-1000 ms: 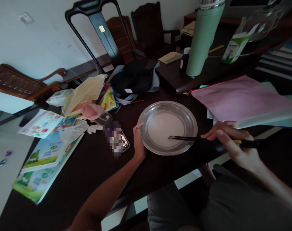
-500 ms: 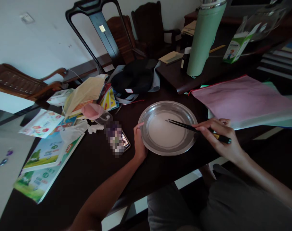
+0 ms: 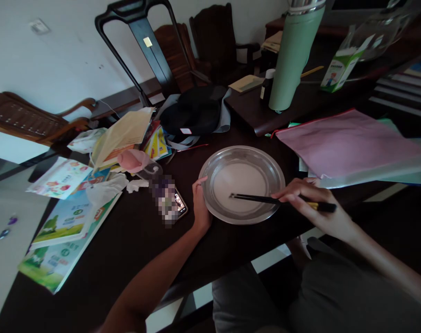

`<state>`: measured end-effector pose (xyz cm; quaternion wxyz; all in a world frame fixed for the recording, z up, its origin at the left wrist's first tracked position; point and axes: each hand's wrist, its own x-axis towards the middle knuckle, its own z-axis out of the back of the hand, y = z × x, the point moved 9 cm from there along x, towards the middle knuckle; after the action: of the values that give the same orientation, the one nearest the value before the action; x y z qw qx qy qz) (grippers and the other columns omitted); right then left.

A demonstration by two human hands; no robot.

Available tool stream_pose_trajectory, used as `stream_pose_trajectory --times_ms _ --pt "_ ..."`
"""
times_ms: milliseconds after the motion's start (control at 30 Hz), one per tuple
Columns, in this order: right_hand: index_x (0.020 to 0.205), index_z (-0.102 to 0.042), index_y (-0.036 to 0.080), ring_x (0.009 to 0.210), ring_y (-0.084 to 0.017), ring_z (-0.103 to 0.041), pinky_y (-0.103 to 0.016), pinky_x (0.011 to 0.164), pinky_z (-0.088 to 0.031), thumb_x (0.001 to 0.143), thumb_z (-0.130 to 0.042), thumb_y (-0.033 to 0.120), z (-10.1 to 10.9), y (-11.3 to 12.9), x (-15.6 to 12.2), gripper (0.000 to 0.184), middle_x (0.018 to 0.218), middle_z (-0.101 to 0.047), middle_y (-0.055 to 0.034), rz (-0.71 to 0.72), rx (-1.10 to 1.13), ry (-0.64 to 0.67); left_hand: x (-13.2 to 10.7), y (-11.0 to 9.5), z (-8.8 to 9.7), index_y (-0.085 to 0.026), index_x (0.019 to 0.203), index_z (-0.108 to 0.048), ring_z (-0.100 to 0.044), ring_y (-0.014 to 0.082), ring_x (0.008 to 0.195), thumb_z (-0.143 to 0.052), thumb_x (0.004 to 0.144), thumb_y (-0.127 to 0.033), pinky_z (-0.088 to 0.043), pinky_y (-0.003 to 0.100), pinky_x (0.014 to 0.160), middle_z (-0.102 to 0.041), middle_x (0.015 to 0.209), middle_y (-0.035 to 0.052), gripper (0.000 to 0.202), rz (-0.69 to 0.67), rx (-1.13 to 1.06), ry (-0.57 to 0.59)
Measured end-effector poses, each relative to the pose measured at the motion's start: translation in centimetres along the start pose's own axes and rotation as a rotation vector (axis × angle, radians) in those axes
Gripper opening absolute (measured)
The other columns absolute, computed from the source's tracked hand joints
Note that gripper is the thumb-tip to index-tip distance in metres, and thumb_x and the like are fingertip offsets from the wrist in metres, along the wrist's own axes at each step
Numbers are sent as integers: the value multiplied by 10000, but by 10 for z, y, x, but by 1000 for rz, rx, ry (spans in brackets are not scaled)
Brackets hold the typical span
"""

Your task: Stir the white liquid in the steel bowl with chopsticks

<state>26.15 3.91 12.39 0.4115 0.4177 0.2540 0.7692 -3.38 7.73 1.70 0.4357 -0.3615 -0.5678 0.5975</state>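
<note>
A round metal plate (image 3: 273, 171) with a thin whitish layer in its bottom lies on the dark table (image 3: 127, 240). My left hand (image 3: 199, 206) rests against the plate's left rim with the fingers curled on its edge. Dark chopsticks (image 3: 255, 198) are pinched in my right hand (image 3: 311, 203) at the plate's right side. Their tips reach into the lower middle of the plate.
A phone (image 3: 169, 201) lies just left of my left hand. Books (image 3: 63, 231), a pink object (image 3: 132, 159) and a black bag (image 3: 193, 111) crowd the left and back. A pink folder (image 3: 345, 141) lies at the right, a green flask (image 3: 290, 55) behind it.
My right hand has swept the chopstick tips around inside the plate, from lower middle up to the upper part and back down toward the lower left. My left hand has stayed on the rim.
</note>
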Motion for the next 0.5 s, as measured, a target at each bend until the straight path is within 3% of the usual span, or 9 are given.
stream_pose_trajectory --times_ms 100,200,367,500 --pt "946 -710 296 902 -223 -773 -444 834 -424 1053 -585 358 -16 -3 5 176 1044 -831 4 23 -63 36 0 -3 1 -255 1151 -669 -612 224 1191 -453 1034 -530 -476 364 1089 -659 1242 63 368 -11 4 -5" --pt "958 -704 286 900 -223 -768 -440 824 -405 1059 -578 362 -20 -5 7 179 1058 -827 -6 47 -138 10 -1 -4 1 -245 1127 -668 -607 223 1198 -441 1043 -493 -475 362 1092 -656 1242 67 346 -2 1 -17" --pt "934 -698 272 835 -221 -743 -444 809 -357 1053 -586 297 6 -5 2 165 987 -823 -15 36 -200 -140 -1 -6 0 -243 1089 -663 -605 226 1204 -464 1041 -513 -475 368 1096 -660 1244 70 339 -19 22 1" --pt "862 -695 278 738 -224 -710 -455 796 -348 1064 -522 259 33 2 -8 267 874 -800 -5 13 -205 -237 -1 -4 0 -250 1095 -665 -606 233 1209 -476 1026 -552 -469 381 1101 -663 1245 70 363 -34 20 9"
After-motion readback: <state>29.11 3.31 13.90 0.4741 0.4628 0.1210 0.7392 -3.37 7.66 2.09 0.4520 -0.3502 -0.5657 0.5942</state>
